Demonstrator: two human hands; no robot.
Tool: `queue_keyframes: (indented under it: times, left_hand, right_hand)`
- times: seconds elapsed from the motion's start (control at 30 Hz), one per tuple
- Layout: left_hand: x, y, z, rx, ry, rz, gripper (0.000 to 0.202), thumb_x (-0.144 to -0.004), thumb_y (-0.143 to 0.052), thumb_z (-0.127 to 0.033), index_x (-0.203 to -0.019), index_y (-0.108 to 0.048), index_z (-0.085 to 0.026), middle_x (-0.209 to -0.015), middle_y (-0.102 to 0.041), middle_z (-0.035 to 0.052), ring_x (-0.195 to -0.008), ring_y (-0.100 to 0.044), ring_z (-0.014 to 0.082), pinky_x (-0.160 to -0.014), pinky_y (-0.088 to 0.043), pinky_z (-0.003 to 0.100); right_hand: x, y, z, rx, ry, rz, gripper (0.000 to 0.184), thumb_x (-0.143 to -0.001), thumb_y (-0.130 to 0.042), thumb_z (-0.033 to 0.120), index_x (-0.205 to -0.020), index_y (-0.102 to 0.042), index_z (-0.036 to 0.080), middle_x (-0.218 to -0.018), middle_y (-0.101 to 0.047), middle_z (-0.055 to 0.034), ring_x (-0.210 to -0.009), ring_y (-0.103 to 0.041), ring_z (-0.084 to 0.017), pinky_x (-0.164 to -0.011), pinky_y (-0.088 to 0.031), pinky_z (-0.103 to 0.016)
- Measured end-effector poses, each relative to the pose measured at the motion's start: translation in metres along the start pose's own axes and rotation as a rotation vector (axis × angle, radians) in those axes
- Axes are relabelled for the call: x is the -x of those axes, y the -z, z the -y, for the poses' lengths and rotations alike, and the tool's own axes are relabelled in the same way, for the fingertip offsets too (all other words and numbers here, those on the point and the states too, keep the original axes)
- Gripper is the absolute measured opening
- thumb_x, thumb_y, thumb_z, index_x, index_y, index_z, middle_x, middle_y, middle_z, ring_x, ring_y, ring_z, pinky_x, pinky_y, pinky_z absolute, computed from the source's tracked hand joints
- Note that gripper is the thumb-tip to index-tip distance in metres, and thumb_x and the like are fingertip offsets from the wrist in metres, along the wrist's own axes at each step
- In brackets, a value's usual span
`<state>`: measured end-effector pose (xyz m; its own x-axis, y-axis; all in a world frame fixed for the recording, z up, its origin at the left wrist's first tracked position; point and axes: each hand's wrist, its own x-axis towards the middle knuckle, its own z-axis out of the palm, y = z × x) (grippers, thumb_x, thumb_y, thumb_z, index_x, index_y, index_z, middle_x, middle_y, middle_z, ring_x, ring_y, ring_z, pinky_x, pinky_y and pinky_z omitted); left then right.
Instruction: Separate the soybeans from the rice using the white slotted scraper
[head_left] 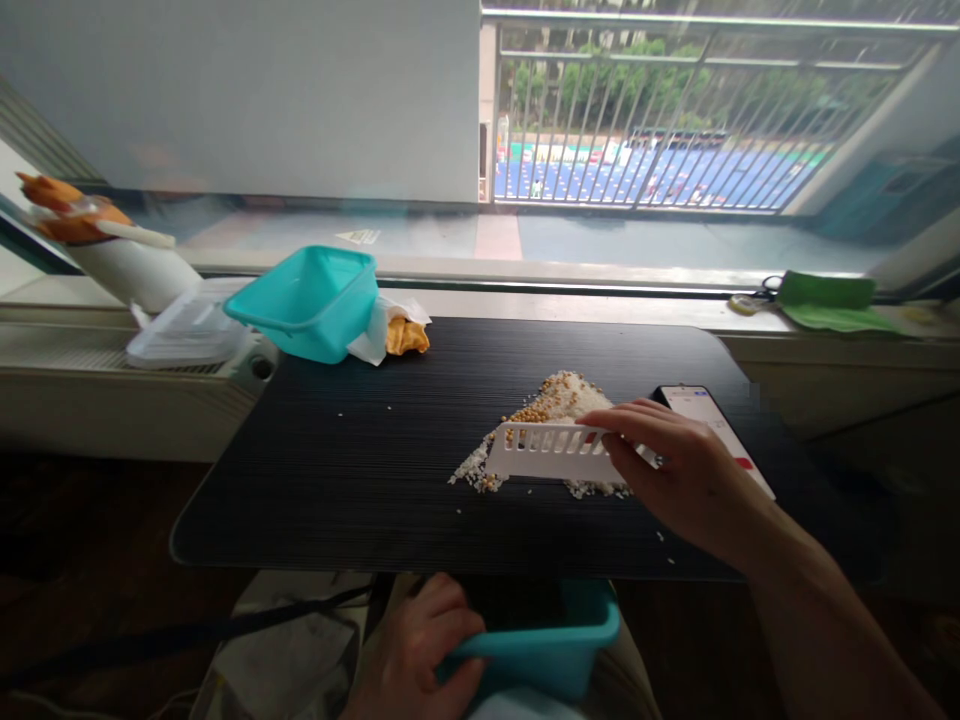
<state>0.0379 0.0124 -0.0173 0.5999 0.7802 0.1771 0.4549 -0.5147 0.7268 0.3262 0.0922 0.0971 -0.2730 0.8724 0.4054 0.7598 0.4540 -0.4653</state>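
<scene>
My right hand grips a white plastic strip with a row of slots, standing on its long edge on the black table. It cuts across a heap of white rice grains mixed with yellow beans; some grains lie on the near side of the strip. Below the table's front edge, my left hand is closed on the rim of a teal plastic bin at my lap. The inside of this bin is dark, so its contents cannot be made out.
A second teal bin stands at the table's back left, beside crumpled paper and an orange-yellow wrapper. Right of the heap lies a phone with its screen lit. A clear lid and a green cloth rest along the window ledge.
</scene>
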Motion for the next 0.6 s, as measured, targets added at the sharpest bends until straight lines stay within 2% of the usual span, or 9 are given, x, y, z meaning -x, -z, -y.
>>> queue_keyframes:
  times: [0.2, 0.4, 0.6]
  left_hand:
    - [-0.0003, -0.0011, -0.0008, 0.005, 0.013, 0.008, 0.015, -0.079, -0.059, -0.009, -0.081, -0.072, -0.017, -0.074, -0.065, 0.0050, -0.072, -0.066, 0.0191, -0.060, -0.053, 0.024]
    - [0.0000, -0.0017, 0.0002, -0.005, -0.004, -0.003, 0.014, -0.080, -0.059, -0.010, -0.078, -0.071, -0.017, -0.071, -0.064, 0.0046, -0.071, -0.065, 0.0194, -0.058, -0.052, 0.025]
    - [0.0009, -0.0014, -0.0002, 0.019, 0.026, 0.012, 0.015, -0.080, -0.058, -0.011, -0.080, -0.072, -0.017, -0.074, -0.064, 0.0053, -0.072, -0.065, 0.0198, -0.059, -0.052, 0.025]
  right_hand:
    - [0.0050, -0.0005, -0.0051, 0.024, -0.016, -0.005, 0.028, -0.092, -0.052, 0.009, -0.107, -0.074, 0.017, -0.093, -0.077, -0.0055, -0.084, -0.069, -0.019, -0.071, -0.054, -0.029]
    - [0.0108, 0.0050, -0.0019, 0.025, -0.014, 0.000, 0.027, -0.091, -0.053, 0.008, -0.103, -0.075, 0.019, -0.085, -0.076, -0.0040, -0.084, -0.069, -0.018, -0.071, -0.055, -0.027]
    - [0.0049, -0.0038, -0.0033, -0.007, -0.017, 0.015, 0.028, -0.092, -0.052, 0.009, -0.107, -0.074, 0.017, -0.092, -0.076, -0.0058, -0.082, -0.068, -0.018, -0.066, -0.053, -0.027]
